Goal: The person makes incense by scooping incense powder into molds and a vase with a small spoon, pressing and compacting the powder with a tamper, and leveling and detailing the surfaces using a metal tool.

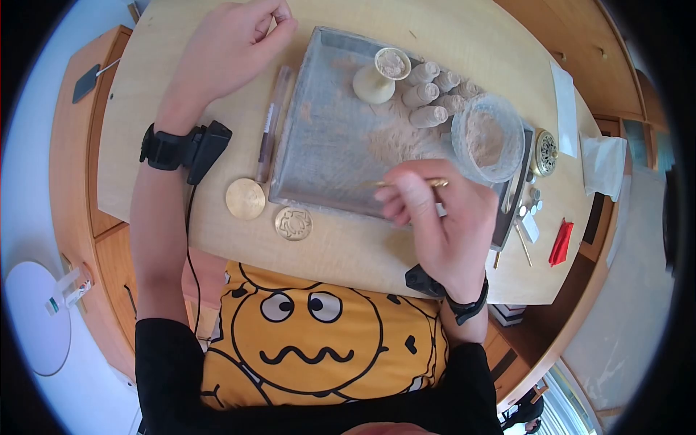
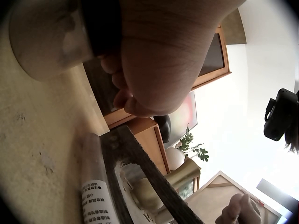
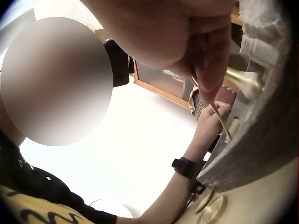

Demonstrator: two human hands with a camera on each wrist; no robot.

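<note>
My right hand pinches a slim brass-coloured rod with a twisted handle, over the front right of a grey tray. Its thin end points left in the head view. My left hand rests idle near the table's far left, fingers loosely curled with nothing visible in them. Close by it, in the left wrist view, stands a clear jar with a dark lid. A flared brass vessel, its cup filled with pale powder, sits on the tray. Loose powder lies scattered beside it.
Several dusty small bottles and a clear tub of powder crowd the tray's right. A long tube lies left of it. Nearer me are a plain brass disc and a patterned one. A red pouch lies far right.
</note>
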